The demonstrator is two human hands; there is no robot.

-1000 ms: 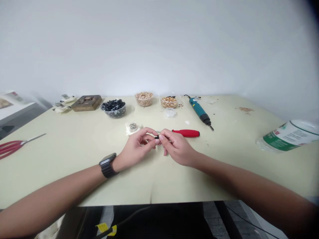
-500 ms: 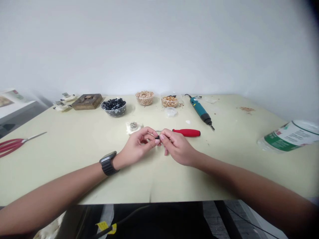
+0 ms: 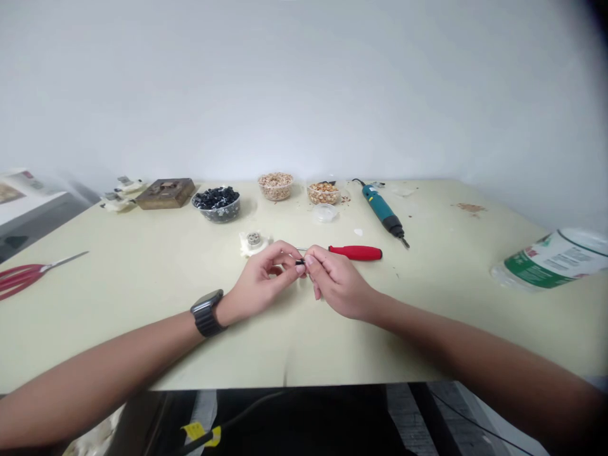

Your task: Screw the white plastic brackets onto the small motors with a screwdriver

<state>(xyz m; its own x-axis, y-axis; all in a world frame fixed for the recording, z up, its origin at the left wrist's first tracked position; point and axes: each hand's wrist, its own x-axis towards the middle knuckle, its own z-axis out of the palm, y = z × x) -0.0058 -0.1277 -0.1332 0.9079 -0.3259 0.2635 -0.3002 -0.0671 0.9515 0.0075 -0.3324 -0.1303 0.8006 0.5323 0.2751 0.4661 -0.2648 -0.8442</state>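
Note:
A small black part (image 3: 299, 261) is pinched between my two hands over the middle of the table; its exact kind is too small to make out. My left hand (image 3: 266, 278), with a dark watch (image 3: 208, 313) on the wrist, grips it by thumb and fingertips. From the other side my right hand (image 3: 339, 282) presses thumb and forefinger against it, and its other fingers are curled. Just behind the hands lies a screwdriver (image 3: 355, 253) with a red handle. Beyond my left hand sits a white part with a round grey metal piece (image 3: 254, 240).
Along the back stand a metal block (image 3: 166, 194), a tub of black parts (image 3: 217, 206) and two tubs of small pieces (image 3: 276, 187) (image 3: 323, 192). A teal electric screwdriver (image 3: 380, 208) lies right of them. Red-handled scissors (image 3: 35, 275) lie left; a tilted plastic container (image 3: 553, 259) is right.
Both hands stay in nearly the same place. The small black part has turned slightly between the fingertips, and the rest of the table is unchanged.

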